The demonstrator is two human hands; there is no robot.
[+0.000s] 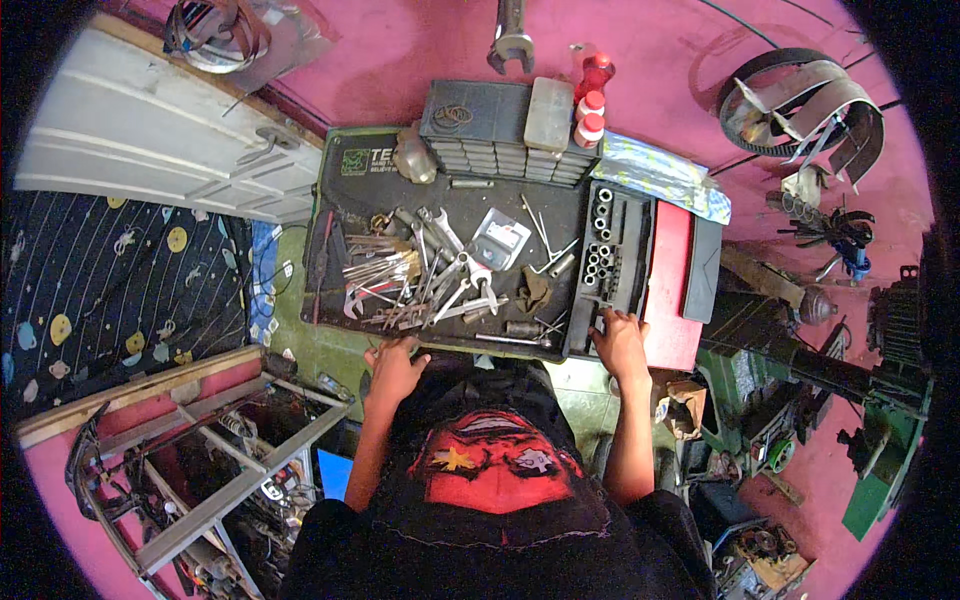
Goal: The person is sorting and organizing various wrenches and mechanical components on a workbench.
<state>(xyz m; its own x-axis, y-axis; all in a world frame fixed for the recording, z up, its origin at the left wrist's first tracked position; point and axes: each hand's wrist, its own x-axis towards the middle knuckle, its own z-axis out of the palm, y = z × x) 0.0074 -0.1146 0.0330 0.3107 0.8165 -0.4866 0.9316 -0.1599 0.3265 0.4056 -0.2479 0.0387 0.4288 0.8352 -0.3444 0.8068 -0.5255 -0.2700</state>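
Closest to the camera, the person's black shirt with a red print (490, 465) fills the low middle of the view, and both forearms go up from it. Left hand (393, 365) lies on the near edge of the black tray (335, 215), palm down, fingers a little apart and bent over the rim; it holds nothing that can be seen. Right hand (620, 340) rests on the near corner of the socket case (622, 250), fingers spread and flat, also clamped on nothing. Just past the left hand lies a heap of wrenches (415, 280), crossing one another on the tray. Near the middle of the tray sits a small grey meter (500, 238). The socket case stands open, touching the tray's right side, with rows of sockets inside; its red lid (670, 280) lies to the right. Farther back, a drawer box (490, 130) stands at the tray's far edge, with red bottles (592, 100) beside it. Beyond that, on the pink floor, lies a big spanner (510, 35), and far right a belt (800, 100).
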